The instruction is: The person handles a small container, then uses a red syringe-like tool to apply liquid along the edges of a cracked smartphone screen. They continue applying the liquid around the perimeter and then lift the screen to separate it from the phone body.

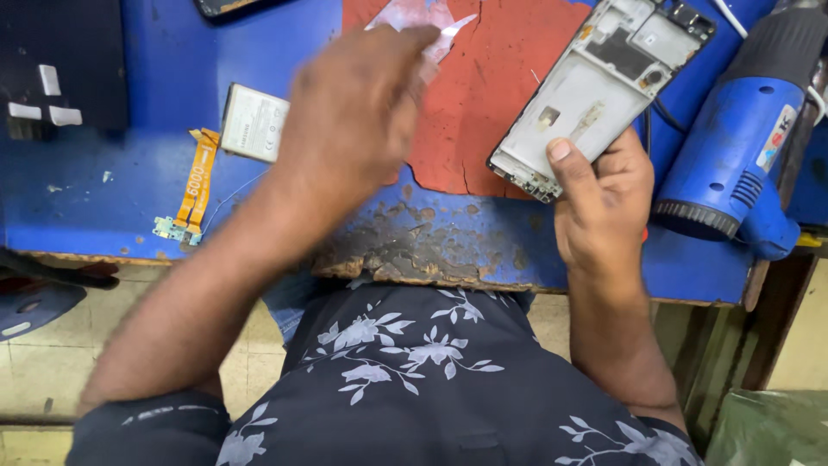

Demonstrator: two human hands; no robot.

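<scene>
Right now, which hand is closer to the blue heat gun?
The right hand. It holds the phone frame just left of the heat gun. The left hand is far across the bench, beside the battery, pinching a thin strip.

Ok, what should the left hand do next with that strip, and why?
Probably carry the pale strip clear of the phone frame and drop it on the red mat: the left hand pinches it lifted, while the right hand steadies the frame.
</scene>
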